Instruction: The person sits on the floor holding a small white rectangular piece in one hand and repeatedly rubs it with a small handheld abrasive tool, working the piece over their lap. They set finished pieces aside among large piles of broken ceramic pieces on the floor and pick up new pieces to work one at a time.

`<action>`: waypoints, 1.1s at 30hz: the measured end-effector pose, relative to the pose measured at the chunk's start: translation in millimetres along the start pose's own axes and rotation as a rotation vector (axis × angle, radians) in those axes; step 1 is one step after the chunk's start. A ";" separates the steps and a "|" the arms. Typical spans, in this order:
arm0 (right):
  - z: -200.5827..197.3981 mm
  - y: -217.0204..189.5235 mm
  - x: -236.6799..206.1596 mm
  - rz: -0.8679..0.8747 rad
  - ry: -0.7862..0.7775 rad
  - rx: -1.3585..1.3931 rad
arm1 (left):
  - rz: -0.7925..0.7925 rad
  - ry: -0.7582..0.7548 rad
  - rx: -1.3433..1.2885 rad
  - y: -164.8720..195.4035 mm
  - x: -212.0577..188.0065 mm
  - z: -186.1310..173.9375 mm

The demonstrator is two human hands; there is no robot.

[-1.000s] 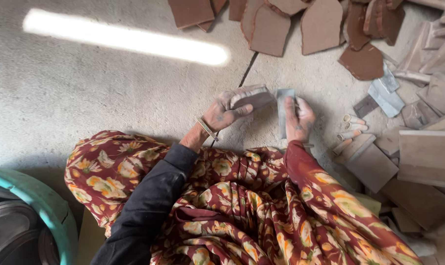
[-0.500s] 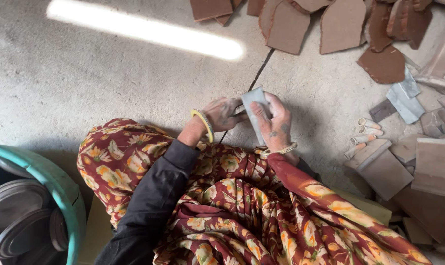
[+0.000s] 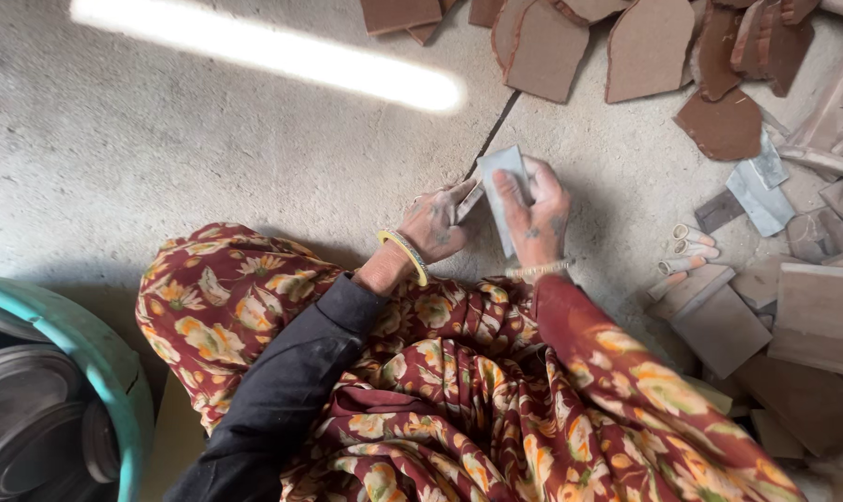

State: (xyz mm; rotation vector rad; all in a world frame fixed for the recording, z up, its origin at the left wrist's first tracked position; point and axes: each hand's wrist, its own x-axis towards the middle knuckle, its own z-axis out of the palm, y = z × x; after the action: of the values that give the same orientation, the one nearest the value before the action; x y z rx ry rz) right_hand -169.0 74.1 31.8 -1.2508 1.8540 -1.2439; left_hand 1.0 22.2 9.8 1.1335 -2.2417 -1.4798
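My right hand (image 3: 537, 214) grips a flat grey rectangular slab (image 3: 502, 181), thumb across its face, holding it upright above the concrete floor. My left hand (image 3: 433, 223), with a yellow bangle on the wrist, holds a second small grey piece (image 3: 468, 201) against the slab's left edge. Both hands are dusty and meet just in front of my knees, which are covered in red floral cloth.
Brown clay sheets (image 3: 649, 46) lie spread at the top. Grey and brown slabs and blocks (image 3: 816, 311) pile up on the right, with small clay rolls (image 3: 693, 244) beside them. A teal tub (image 3: 96, 349) holding round metal lids stands at the lower left.
My hands were apart, each holding a grey piece. They came together, and the right hand now holds its slab against the piece in the left.
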 end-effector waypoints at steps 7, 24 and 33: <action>-1.7 -28.2 -18.3 -0.117 -0.030 -0.091 | -0.027 -0.021 0.112 14.1 -1.2 9.2; 9.9 16.0 7.5 0.049 -0.024 -0.289 | -0.079 -0.060 0.150 3.2 -18.7 34.0; -14.1 93.2 14.6 -0.029 0.184 -0.179 | -0.049 -0.103 -0.025 5.6 -14.3 4.8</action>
State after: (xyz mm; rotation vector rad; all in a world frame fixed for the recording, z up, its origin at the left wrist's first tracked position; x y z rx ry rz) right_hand -222.3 77.9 -47.2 -1.2978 2.1259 -1.2681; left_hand 5.3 36.6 15.5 1.1379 -2.2703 -1.6157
